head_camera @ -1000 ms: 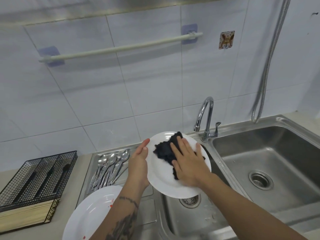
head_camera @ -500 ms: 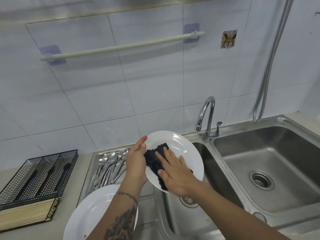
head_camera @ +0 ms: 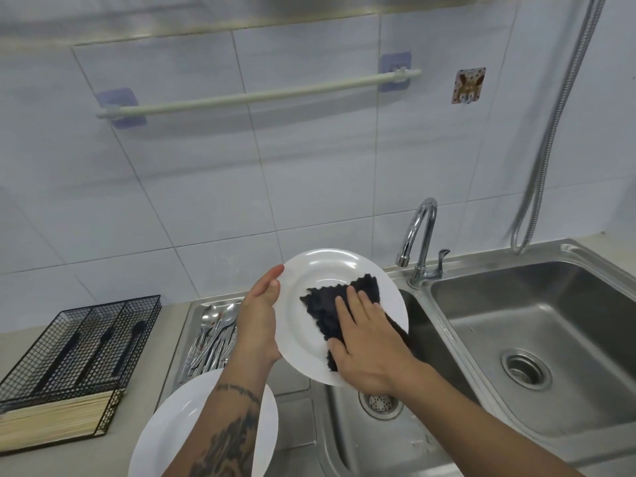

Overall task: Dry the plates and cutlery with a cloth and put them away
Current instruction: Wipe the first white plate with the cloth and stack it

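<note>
A white plate [head_camera: 327, 270] is tilted up over the left sink basin, its left rim gripped by my left hand [head_camera: 260, 321]. A dark cloth [head_camera: 327, 304] lies on the plate's face, pressed flat under my right hand [head_camera: 364, 342]. A second white plate [head_camera: 172, 428] rests on the drainboard at the lower left, partly hidden by my left forearm. Several spoons and other cutlery [head_camera: 213, 335] lie on the drainboard behind my left hand.
A black wire cutlery basket [head_camera: 82, 342] stands on the counter at left, above a bundle of pale chopsticks [head_camera: 51, 421]. A chrome tap [head_camera: 420, 242] stands between the two steel sink basins [head_camera: 550, 325]. A towel rail [head_camera: 258, 94] and a hose [head_camera: 550, 125] hang on the tiled wall.
My right hand has slid the cloth across the plate from its left side toward the right. The plate has tilted a little in my left hand.
</note>
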A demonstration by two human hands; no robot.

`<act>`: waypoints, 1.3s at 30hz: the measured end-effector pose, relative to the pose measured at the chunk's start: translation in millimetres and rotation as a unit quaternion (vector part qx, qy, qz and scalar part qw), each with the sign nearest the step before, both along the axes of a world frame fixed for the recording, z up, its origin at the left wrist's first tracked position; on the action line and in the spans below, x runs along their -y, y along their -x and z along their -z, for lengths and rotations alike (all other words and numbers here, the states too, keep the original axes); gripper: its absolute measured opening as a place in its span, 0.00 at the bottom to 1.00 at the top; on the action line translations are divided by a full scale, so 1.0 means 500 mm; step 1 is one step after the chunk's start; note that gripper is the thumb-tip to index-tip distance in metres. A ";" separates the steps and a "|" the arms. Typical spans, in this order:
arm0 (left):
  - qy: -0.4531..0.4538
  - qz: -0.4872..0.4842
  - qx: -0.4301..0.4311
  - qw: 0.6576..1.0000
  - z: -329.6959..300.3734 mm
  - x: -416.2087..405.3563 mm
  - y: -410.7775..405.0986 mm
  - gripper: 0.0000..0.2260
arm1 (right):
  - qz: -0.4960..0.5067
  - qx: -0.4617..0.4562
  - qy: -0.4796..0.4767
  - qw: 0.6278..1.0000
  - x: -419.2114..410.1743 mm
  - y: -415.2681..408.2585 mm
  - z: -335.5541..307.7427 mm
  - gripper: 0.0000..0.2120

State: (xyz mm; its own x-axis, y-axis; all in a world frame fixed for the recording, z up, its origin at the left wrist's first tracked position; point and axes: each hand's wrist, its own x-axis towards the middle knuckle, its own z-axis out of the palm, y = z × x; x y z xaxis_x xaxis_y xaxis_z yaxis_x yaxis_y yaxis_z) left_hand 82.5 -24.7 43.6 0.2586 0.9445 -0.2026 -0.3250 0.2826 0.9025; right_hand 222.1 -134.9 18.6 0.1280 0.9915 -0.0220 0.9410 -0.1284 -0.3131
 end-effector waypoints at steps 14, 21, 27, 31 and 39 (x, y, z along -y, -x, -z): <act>-0.010 0.020 -0.019 1.000 0.008 0.008 -0.007 0.13 | 0.036 0.107 -0.095 0.989 -0.090 -0.059 0.040 0.34; -0.005 0.044 -0.036 0.998 0.008 0.016 -0.018 0.13 | -0.014 0.059 -0.099 0.993 -0.048 -0.025 0.069 0.33; -0.001 0.052 -0.052 0.997 0.023 0.050 -0.050 0.15 | 0.003 0.089 -0.152 0.984 -0.102 -0.068 0.068 0.33; 0.009 0.011 -0.050 0.999 0.024 0.042 -0.033 0.13 | 0.052 0.104 -0.108 0.987 -0.075 -0.109 0.089 0.34; 0.004 -0.035 -0.042 0.999 0.014 0.021 -0.030 0.13 | -0.038 -0.042 0.016 0.998 0.022 -0.018 0.092 0.30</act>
